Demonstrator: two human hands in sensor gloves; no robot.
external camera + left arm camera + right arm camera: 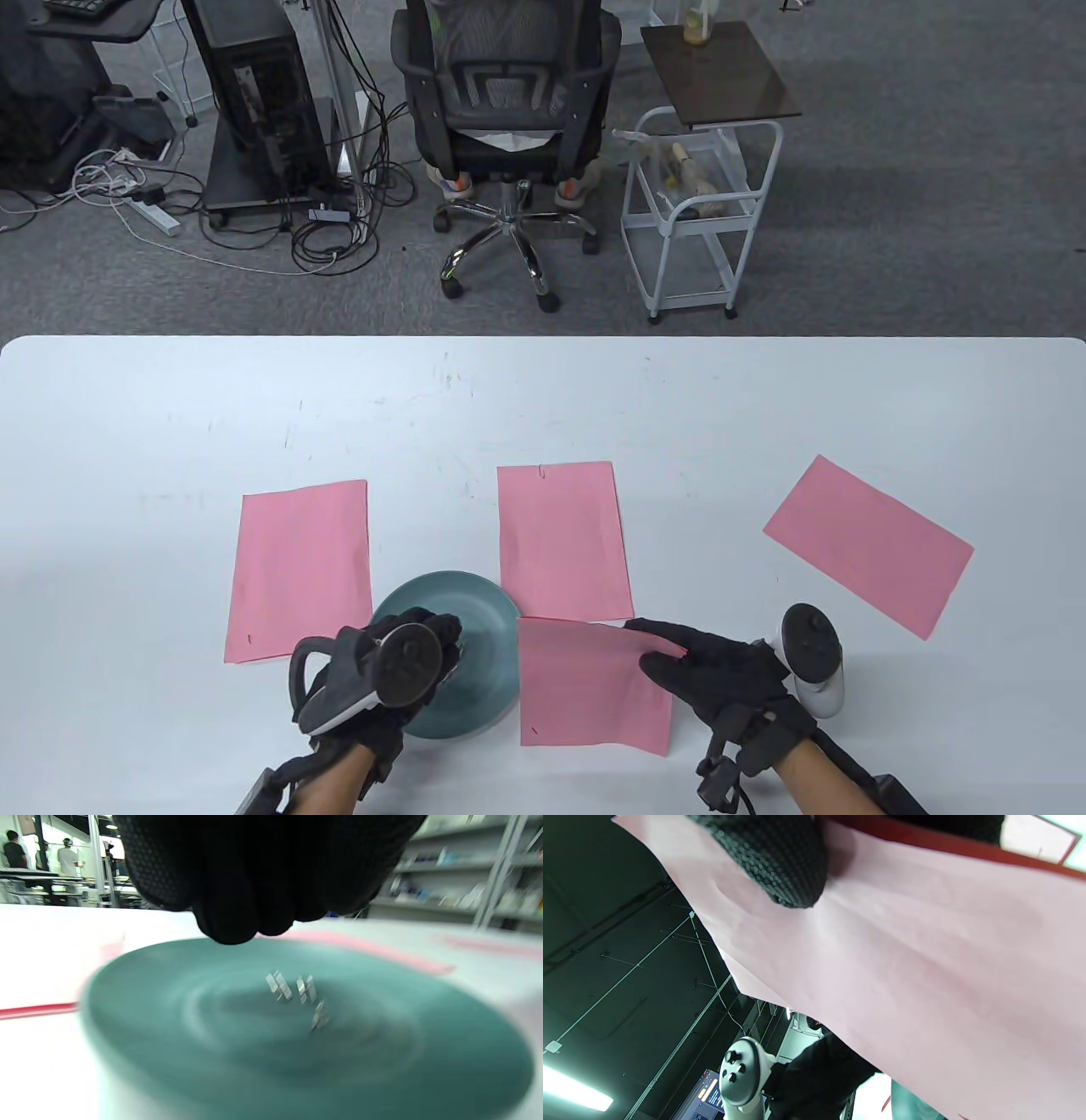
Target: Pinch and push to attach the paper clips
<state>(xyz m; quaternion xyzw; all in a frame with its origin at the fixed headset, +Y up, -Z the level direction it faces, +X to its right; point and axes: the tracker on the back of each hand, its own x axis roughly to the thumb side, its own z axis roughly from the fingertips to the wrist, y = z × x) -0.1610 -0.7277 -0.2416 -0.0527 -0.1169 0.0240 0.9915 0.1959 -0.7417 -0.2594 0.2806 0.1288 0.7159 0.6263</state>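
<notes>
Several small metal paper clips (297,988) lie in a teal plate (484,607), which also shows in the left wrist view (169,1052). My left hand (441,637) hovers just above the plate with its fingertips (237,925) bunched together; no clip shows between them. My right hand (657,647) grips the far right corner of the nearest pink paper (585,688) and lifts that corner off the table. In the right wrist view a fingertip (793,861) presses the paper's underside (925,963).
Three more pink papers lie flat on the white table (170,407): one at the left (297,569), one in the middle (560,543) with a clip (540,469) on its far edge, one at the right (865,543). A chair and a cart stand beyond the table.
</notes>
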